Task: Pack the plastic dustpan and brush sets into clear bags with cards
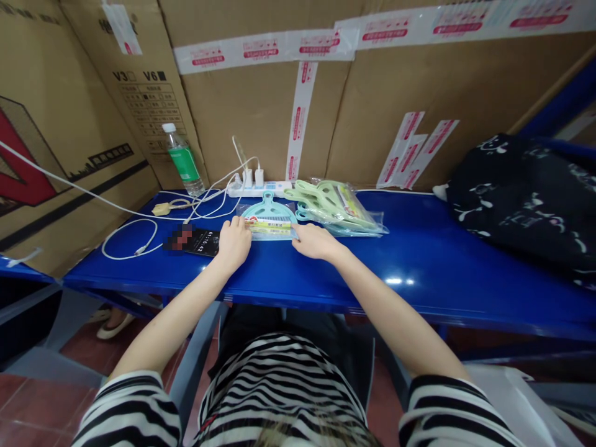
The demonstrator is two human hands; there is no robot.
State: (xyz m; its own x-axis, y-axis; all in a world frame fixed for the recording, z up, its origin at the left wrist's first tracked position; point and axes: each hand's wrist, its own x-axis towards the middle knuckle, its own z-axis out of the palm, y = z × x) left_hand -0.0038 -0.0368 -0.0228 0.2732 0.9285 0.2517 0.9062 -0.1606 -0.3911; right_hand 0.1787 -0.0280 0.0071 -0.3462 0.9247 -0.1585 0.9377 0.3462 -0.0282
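Observation:
A light blue small dustpan and brush set with a yellow-and-white label lies on the blue table in front of me. Around its left edge, at the end of the label, my left hand is closed. My right hand pinches the opposite edge, thumb and fingers at the label's right end. The parts of the set under my fingers are hidden. Just beyond my right hand is a pile of pale green and blue dustpan sets in clear plastic bags.
A phone lies beside my left hand. Behind are a white power strip with chargers, loose white cables and a water bottle. Cardboard walls the back. A black patterned bag sits at the right.

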